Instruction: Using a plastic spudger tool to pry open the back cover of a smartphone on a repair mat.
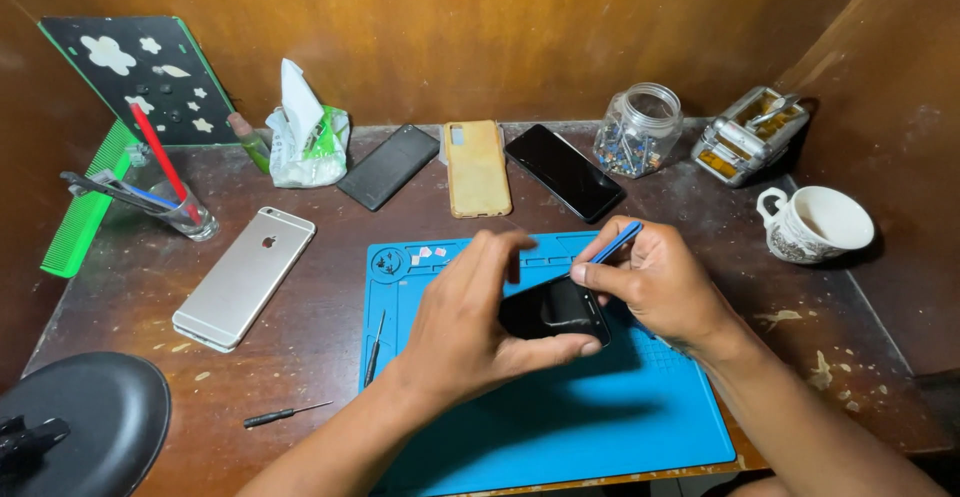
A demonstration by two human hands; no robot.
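Hands: two, both the person's own, seen from the head camera, meeting over a blue silicone work mat (620,407) on the brown wooden worktop (300,337).
Left hand: left hand (470,322) grasps a small black glossy phone (553,309), thumb under its near edge, fingers arched over the top.
Right hand: right hand (655,282) pinches a thin blue flat pry tool (615,241), whose lower end meets the phone's upper right edge.
Held phone: one, lifted just above the mat's middle, tilted.
Other phones: four lying on the worktop; a silver phone face down (243,277) at left, a dark textured phone (388,165), a tan phone case or phone back (477,167) and a black glossy phone (565,172) in a row behind the mat.
Screwdrivers: two; one on the mat's left edge (375,347), one black-handled on the worktop (283,415).
Containers: one clear glass jar of coloured bits (638,132), one patterned white cup (815,222), one glass tumbler holding tools (185,212).
Comb: one green (85,207), far left.
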